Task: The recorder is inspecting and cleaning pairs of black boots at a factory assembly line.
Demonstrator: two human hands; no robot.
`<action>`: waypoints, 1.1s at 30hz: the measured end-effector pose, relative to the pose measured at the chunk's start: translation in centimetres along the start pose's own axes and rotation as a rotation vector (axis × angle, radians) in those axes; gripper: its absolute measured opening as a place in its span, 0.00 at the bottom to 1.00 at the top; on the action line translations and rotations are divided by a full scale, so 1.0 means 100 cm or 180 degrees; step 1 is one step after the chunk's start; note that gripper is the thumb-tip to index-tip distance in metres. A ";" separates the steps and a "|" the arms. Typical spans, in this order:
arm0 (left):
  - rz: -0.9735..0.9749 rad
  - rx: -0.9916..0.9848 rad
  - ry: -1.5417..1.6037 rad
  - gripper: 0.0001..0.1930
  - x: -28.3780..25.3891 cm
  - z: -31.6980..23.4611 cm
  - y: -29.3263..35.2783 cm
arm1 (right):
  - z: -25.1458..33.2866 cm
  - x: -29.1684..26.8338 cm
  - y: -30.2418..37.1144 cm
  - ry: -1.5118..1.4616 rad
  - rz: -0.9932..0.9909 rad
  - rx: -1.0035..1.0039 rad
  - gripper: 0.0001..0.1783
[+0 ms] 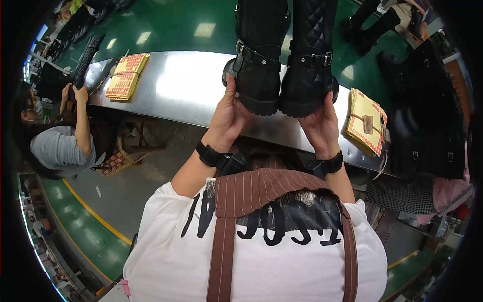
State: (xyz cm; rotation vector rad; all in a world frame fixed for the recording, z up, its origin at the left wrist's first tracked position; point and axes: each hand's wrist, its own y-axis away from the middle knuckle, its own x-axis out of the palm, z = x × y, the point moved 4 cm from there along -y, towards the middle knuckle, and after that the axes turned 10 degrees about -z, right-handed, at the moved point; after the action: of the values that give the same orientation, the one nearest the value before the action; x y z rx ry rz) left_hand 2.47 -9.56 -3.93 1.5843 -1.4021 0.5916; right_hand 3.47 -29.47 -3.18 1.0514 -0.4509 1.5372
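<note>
A pair of tall black boots is held up side by side over the metal bench, with the heels facing me. The left boot [259,75] has a buckled ankle strap, and my left hand [228,113] grips it low at its outer side, thumb up along the foot. My right hand [322,121] holds the right boot [307,75] the same way; quilted stitching runs up this one's shaft. Both soles sit close together, heels nearly touching. Fingers under the boots are partly hidden. The upper shafts run out of the picture's top edge.
On the metal bench [186,75] lie a banded stack of yellow and red printed sheets [123,83] at left and another stack [359,108] at right. A co-worker [65,146] at far left handles a black boot [89,55]. More black boots [425,110] stand at right.
</note>
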 end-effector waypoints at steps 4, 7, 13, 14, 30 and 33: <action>0.0122 0.0026 0.0028 0.33 -0.003 0.003 0.000 | 0.000 -0.007 0.001 -0.0034 0.0082 -0.0004 0.33; 0.0114 -0.0031 -0.0077 0.33 -0.004 0.004 0.002 | -0.002 -0.010 0.000 0.0053 0.0203 0.0037 0.32; 0.0179 0.0290 -0.0246 0.34 0.000 -0.004 0.001 | 0.000 -0.008 -0.005 0.0269 0.0392 -0.0190 0.35; 0.0161 0.0341 -0.0279 0.33 0.000 -0.005 0.000 | 0.001 -0.009 -0.005 0.0271 0.0285 -0.0203 0.34; -0.0512 0.1266 -0.0383 0.29 0.010 -0.011 0.006 | -0.006 -0.034 -0.012 0.0207 -0.0215 -0.0556 0.28; -0.0648 0.1301 -0.0440 0.34 0.007 -0.010 0.005 | -0.007 -0.039 -0.013 0.0178 -0.0372 -0.0619 0.25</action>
State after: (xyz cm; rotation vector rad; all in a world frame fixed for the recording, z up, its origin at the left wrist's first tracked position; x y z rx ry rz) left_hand 2.37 -9.03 -2.71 2.0993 -1.2496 0.6863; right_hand 4.22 -30.83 -7.03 0.8671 -0.4814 1.3860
